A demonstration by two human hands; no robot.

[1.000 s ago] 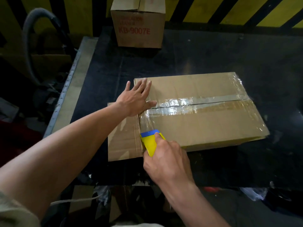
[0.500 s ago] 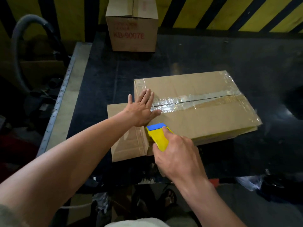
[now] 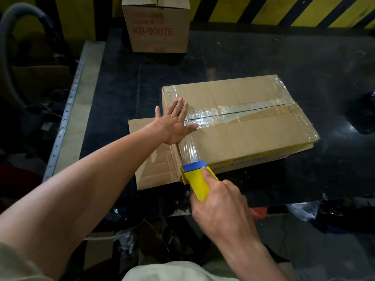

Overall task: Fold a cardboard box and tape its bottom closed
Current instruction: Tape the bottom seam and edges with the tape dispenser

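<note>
A brown cardboard box (image 3: 239, 126) lies on the dark table (image 3: 253, 61), its centre seam covered by clear tape (image 3: 233, 113). My left hand (image 3: 174, 122) presses flat with straight fingers on the box's left end, over the tape. My right hand (image 3: 219, 201) grips a yellow tape dispenser with a blue tip (image 3: 195, 179) at the box's near left corner. A strip of clear tape runs from the dispenser up over the box edge toward my left hand. A loose flap (image 3: 150, 159) sticks out flat to the left.
A second cardboard box printed KB-9007E (image 3: 156, 27) stands at the table's far edge. A grey hose (image 3: 8, 49) curves at the left beyond a metal ledge (image 3: 71, 102). Yellow and black stripes mark the back wall. Plastic clutter (image 3: 302, 207) lies below the near edge.
My right hand pulled the dispenser down off the box's top to its near left corner, stretching tape over the edge. My left hand stayed pressing on the box's left end.
</note>
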